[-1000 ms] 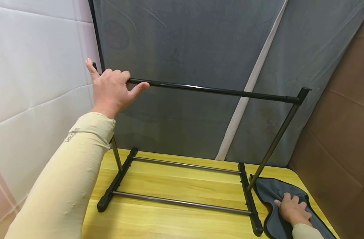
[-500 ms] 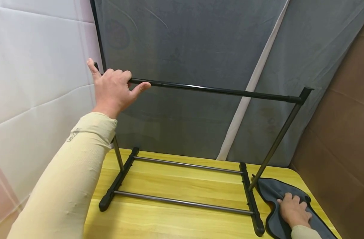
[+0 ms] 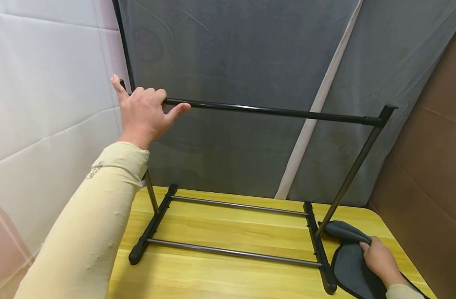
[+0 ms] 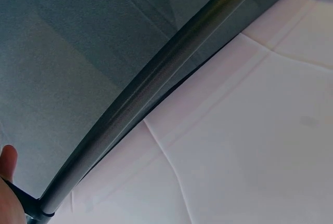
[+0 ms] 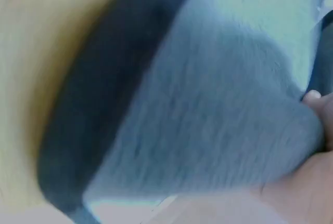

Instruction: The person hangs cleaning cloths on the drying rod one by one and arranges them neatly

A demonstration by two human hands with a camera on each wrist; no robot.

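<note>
Yellow wooden table (image 3: 228, 232), right corner rounded. Black metal rack (image 3: 250, 199) on it, base rails apart, bare tabletop between. Grey fabric piece (image 3: 349, 265), dark-edged, beside rack's right foot near table edge. Left hand (image 3: 143, 110) curled over top bar (image 3: 272, 111) at left end. Right hand (image 3: 379, 259) pinches fabric fold. Sleeve lettering unreadable.

Under my left hand (image 3: 141, 114) the top rail (image 3: 272, 111) is glossy black metal, smooth, catching a thin highlight. Below that grip the two lower bars (image 3: 235, 252) read as duller grey metal — the black feet (image 3: 153, 226) matt, probably plastic. In my right hand (image 3: 379, 261) the cloth (image 3: 349, 270) is soft grey fabric, matt, slightly napped, with darker edging. The tabletop (image 3: 228, 232) beneath it is smooth yellow wood-grain, lightly sheened.
</note>
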